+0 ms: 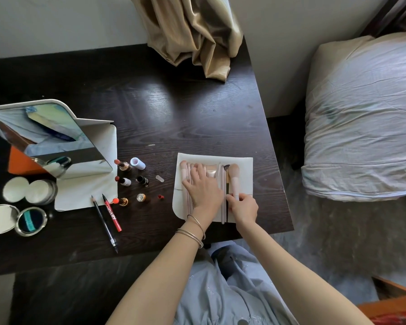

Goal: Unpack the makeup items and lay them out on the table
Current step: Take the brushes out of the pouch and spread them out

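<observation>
A dark wooden table (150, 109) carries everything. Far left of the hands, a white-framed standing mirror (45, 139) leans on its folded stand, with a round open compact (17, 219) and a powder jar (31, 190) in front of it. The white brush pouch (244, 170) lies unfolded directly under both hands, and a row of pink-handled makeup brushes (189, 174) lies across it.

The left hand (203, 188) rests flat on the brushes, fingers straight and spread, pressing them down. Just to its right, the right hand (243, 207) pinches the base of the large powder brush (234, 181) between thumb and fingertips; its fluffy head points away from the person. Between the two hands lie a dark fan brush (227, 181) and a slim pale brush (223, 207).

Left of the pouch stand several uncapped lipsticks (122, 164), loose caps (137, 163) and, nearer the person, a red eyeliner pen (113, 214) beside a black pencil (104, 222).
</observation>
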Action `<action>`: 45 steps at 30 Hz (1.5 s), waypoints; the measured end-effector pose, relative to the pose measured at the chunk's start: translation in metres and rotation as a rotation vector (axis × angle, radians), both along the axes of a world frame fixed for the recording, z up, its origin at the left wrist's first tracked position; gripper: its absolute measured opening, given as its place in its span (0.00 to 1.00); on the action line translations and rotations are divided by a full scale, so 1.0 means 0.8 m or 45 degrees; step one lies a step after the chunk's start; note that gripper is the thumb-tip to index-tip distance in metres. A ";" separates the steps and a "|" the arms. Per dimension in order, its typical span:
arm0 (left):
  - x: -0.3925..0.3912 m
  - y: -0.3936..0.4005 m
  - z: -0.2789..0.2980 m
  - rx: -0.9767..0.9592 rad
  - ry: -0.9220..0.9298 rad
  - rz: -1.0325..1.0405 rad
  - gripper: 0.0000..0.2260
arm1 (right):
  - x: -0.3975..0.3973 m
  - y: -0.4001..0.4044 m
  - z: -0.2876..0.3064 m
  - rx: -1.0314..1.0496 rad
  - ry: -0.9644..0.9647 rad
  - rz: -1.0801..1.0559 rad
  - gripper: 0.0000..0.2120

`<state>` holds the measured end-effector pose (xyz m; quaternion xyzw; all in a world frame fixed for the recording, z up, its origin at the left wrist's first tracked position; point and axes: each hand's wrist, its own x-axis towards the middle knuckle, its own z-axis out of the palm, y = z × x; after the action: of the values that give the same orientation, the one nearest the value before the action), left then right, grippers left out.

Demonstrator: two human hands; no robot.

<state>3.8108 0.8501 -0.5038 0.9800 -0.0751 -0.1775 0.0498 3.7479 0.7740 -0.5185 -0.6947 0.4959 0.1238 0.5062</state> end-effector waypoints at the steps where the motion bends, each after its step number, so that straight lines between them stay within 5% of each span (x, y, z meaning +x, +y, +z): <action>1: 0.001 0.002 0.000 -0.005 0.010 0.006 0.14 | 0.001 0.000 0.000 -0.001 0.010 0.005 0.08; 34: -0.010 0.013 -0.008 -0.200 -0.051 -0.092 0.11 | -0.001 0.003 0.006 -0.089 -0.259 -0.188 0.07; 40: -0.010 0.019 -0.010 -0.240 -0.043 -0.137 0.11 | -0.002 0.000 0.002 -0.129 -0.176 -0.080 0.14; 45: -0.012 0.014 -0.011 -0.265 0.013 -0.199 0.13 | 0.001 -0.003 -0.001 -0.061 -0.092 -0.035 0.09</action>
<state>3.8009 0.8617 -0.5122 0.9598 -0.1691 -0.1769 0.1377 3.7483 0.7714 -0.5193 -0.7037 0.4896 0.0796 0.5087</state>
